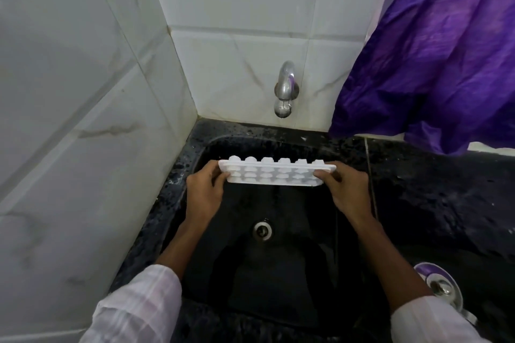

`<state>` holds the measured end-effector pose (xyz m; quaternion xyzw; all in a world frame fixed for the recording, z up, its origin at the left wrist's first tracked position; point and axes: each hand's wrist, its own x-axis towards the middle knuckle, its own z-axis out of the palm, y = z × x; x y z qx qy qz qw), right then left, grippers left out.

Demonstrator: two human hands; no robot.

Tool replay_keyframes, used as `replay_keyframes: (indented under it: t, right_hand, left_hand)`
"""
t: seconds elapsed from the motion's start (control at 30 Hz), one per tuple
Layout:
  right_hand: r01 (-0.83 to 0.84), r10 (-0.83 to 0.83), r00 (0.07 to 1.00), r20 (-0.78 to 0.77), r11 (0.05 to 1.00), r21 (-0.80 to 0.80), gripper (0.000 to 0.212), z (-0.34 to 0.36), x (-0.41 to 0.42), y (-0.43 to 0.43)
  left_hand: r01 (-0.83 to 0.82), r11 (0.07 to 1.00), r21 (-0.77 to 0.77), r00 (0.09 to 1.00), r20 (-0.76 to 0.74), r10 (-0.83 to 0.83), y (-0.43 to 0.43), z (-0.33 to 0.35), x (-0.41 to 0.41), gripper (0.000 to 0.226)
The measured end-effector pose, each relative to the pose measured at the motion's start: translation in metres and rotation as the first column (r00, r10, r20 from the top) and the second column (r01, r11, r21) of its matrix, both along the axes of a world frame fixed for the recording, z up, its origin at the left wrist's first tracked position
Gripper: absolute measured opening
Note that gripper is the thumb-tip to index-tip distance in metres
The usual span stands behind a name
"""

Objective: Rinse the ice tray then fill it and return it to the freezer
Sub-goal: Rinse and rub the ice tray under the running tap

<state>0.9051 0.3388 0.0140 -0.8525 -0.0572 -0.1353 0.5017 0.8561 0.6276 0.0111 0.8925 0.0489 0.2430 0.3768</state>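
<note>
Both hands, left hand (204, 189) and right hand (347, 189), hold ice tray (276, 174) over sink (278, 273)

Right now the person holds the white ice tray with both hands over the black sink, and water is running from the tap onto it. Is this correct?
Not quite. The head view shows both hands, left hand and right hand, holding the white ice tray over the black sink, but no water comes from the tap; no stream is visible.

White marbled wall tiles (83, 78), purple curtain (434, 58) right, black speckled counter (434, 184)
</note>
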Motion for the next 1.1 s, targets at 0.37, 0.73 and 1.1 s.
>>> replay_keyframes:
  t: [0.37,0.73,1.1]
  right_hand:
    - [0.007,-0.008,0.999,-0.031,0.999,-0.042,0.013,-0.016,0.002,0.004]
    - [0.053,-0.073,0.921,-0.383,0.997,-0.063,0.019,-0.012,0.009,-0.003]
    - [0.118,-0.076,0.899,-0.432,0.990,0.072,0.025,-0.012,-0.001,-0.004]
  left_hand:
    - [-0.068,0.995,-0.068,0.995,-0.082,0.063,0.000,-0.017,-0.009,0.007]
    - [-0.200,0.917,-0.345,0.964,-0.234,0.122,-0.004,-0.018,-0.009,0.020]
    - [-0.304,0.832,-0.465,0.906,-0.410,0.102,-0.013,-0.031,-0.010,0.018]
